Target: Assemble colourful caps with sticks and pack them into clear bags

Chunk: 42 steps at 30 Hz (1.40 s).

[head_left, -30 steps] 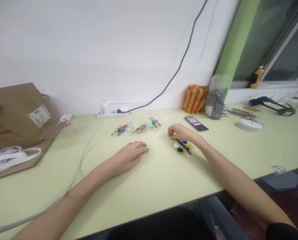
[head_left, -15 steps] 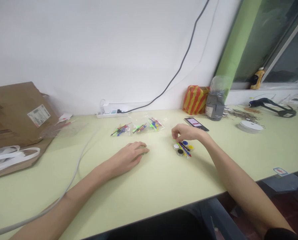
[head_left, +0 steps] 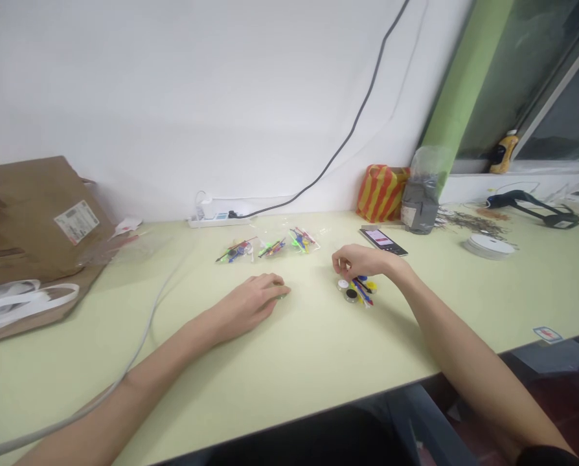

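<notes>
My left hand [head_left: 251,301] rests on the table [head_left: 299,362], its fingers curved down over a small round piece [head_left: 282,296] with a greenish edge, mostly hidden under the fingertips. Over a small pile of coloured parts hovers my right hand [head_left: 360,260], thumb and fingers pinched together; what lies between them is too small to make out. In that pile are a white round disc [head_left: 342,285], a black round disc [head_left: 351,295], a yellow disc [head_left: 372,286], a partly covered blue disc and several coloured arrow-shaped pointers [head_left: 364,292].
Clear bags of similar parts [head_left: 271,247] lie behind the hands, near a power strip [head_left: 216,220]. A phone [head_left: 383,241] sits beyond my right hand. Further right stand a striped bag [head_left: 383,194] and a white spool [head_left: 488,246]. Cardboard [head_left: 32,226] stands left; a grey cable [head_left: 146,330] crosses my left forearm.
My right hand has dipped slightly toward the pile and covers more of the blue disc. The left hand stays in place.
</notes>
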Each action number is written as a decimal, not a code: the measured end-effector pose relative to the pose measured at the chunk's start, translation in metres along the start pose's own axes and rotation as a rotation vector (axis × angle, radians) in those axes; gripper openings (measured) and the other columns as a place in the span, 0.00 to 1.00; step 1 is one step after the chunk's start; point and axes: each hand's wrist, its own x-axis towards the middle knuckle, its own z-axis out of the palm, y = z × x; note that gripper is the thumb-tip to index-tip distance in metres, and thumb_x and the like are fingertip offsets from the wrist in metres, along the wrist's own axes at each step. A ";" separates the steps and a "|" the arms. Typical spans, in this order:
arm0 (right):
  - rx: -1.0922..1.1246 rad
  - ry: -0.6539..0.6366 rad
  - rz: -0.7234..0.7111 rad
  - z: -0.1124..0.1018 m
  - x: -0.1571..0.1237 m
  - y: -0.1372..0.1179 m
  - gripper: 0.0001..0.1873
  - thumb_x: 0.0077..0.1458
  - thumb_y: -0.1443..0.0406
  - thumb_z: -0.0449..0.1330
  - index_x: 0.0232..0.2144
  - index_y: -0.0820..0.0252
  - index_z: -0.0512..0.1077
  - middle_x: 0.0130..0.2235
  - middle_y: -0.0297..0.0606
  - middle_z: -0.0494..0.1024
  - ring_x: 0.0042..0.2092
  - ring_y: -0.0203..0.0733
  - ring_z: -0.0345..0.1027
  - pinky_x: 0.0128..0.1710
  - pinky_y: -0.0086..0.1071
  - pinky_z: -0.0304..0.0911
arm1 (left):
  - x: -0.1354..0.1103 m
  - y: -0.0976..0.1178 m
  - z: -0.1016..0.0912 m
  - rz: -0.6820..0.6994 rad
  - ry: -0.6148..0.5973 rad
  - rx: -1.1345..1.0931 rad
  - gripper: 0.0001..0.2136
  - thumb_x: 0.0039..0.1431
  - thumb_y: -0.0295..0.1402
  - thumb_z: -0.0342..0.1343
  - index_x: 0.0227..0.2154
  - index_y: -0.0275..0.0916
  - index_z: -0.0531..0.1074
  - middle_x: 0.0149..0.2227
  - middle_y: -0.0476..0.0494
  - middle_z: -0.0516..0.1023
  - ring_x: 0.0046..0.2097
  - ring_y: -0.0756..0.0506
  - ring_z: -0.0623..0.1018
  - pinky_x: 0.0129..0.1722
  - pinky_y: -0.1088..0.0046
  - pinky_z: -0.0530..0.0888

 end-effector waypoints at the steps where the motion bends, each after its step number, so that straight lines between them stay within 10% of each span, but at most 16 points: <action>1: -0.003 0.011 -0.006 0.001 0.000 -0.002 0.11 0.43 0.71 0.66 0.33 0.59 0.75 0.34 0.36 0.79 0.32 0.39 0.71 0.28 0.28 0.58 | 0.000 0.000 0.000 -0.005 0.000 0.005 0.19 0.68 0.28 0.44 0.58 0.46 0.70 0.56 0.40 0.71 0.53 0.41 0.74 0.55 0.62 0.72; 14: -0.180 0.342 -0.121 0.017 0.013 -0.026 0.09 0.54 0.76 0.58 0.32 0.59 0.73 0.37 0.40 0.79 0.41 0.42 0.68 0.39 0.29 0.56 | 0.004 0.004 -0.002 -0.110 0.042 0.003 0.20 0.69 0.32 0.46 0.62 0.41 0.62 0.46 0.40 0.75 0.49 0.40 0.75 0.49 0.63 0.72; 20: 0.042 0.656 -0.261 0.028 0.015 -0.053 0.06 0.58 0.71 0.57 0.32 0.59 0.74 0.38 0.39 0.78 0.41 0.42 0.66 0.45 0.32 0.58 | 0.002 0.002 0.002 -0.041 0.200 -0.048 0.24 0.69 0.30 0.47 0.66 0.46 0.54 0.62 0.39 0.67 0.62 0.41 0.69 0.60 0.59 0.67; 25: 0.426 0.454 -0.356 0.053 0.013 -0.086 0.04 0.55 0.63 0.64 0.31 0.58 0.75 0.30 0.32 0.74 0.32 0.37 0.60 0.37 0.30 0.57 | 0.004 -0.005 0.002 -0.014 0.363 0.038 0.20 0.69 0.33 0.50 0.62 0.46 0.61 0.63 0.38 0.64 0.65 0.40 0.65 0.62 0.57 0.65; 31: 0.548 0.369 -0.427 0.068 0.012 -0.096 0.04 0.54 0.69 0.61 0.29 0.60 0.76 0.29 0.32 0.74 0.31 0.36 0.58 0.34 0.30 0.56 | 0.004 -0.014 0.002 0.035 0.322 0.109 0.11 0.70 0.33 0.50 0.32 0.40 0.73 0.46 0.42 0.75 0.49 0.41 0.73 0.52 0.59 0.67; 42: 0.488 0.340 -0.419 0.075 0.014 -0.097 0.05 0.53 0.71 0.59 0.29 0.60 0.75 0.30 0.32 0.73 0.34 0.37 0.61 0.37 0.29 0.58 | 0.002 -0.014 0.005 0.031 0.143 0.089 0.14 0.65 0.22 0.46 0.45 0.42 0.74 0.43 0.44 0.74 0.45 0.44 0.73 0.47 0.66 0.67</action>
